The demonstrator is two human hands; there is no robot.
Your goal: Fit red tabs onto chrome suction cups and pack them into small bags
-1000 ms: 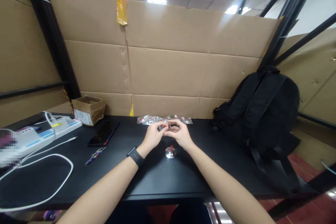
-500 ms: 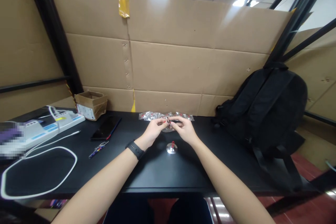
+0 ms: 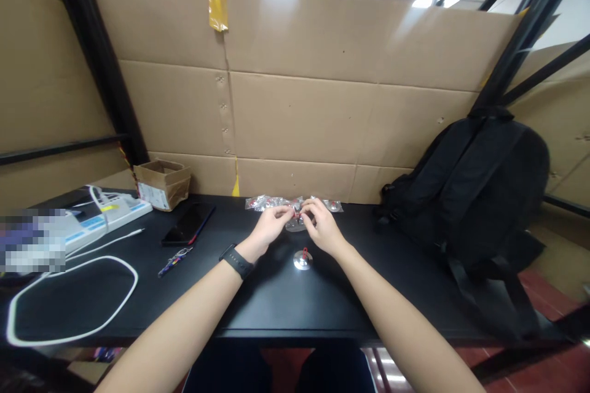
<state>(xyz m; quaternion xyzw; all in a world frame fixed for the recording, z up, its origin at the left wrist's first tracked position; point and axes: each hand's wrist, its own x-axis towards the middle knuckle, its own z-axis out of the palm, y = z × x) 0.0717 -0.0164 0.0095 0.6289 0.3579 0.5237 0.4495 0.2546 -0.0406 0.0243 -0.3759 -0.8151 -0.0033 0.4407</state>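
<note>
My left hand (image 3: 270, 227), with a black watch (image 3: 236, 260) on its wrist, pinches a thin red cord (image 3: 297, 215) between thumb and fingers. My right hand (image 3: 322, 227) is closed in a pinch at the other side of this cord. Just under the fingertips shows a shiny, see-through shape; whether it hangs from the cord or lies behind cannot be told. Nearer to me, a small silver cymbal (image 3: 303, 261) with a red cord loop lies on the black table (image 3: 295, 310). Several clear plastic packets (image 3: 260, 202) with red and silver contents lie behind my hands.
At left are a phone (image 3: 187, 225), a key ring (image 3: 174, 261), an open cardboard box (image 3: 163, 184), a white power strip (image 3: 113, 221) and a looped white cable (image 3: 133, 295). A black backpack (image 3: 479, 196) stands at right. A cardboard wall (image 3: 295, 110) closes the back.
The fingers of my right hand have lifted and curled, and the fingertips of both hands have shifted slightly around the red cord. The cymbal on the table stays put.
</note>
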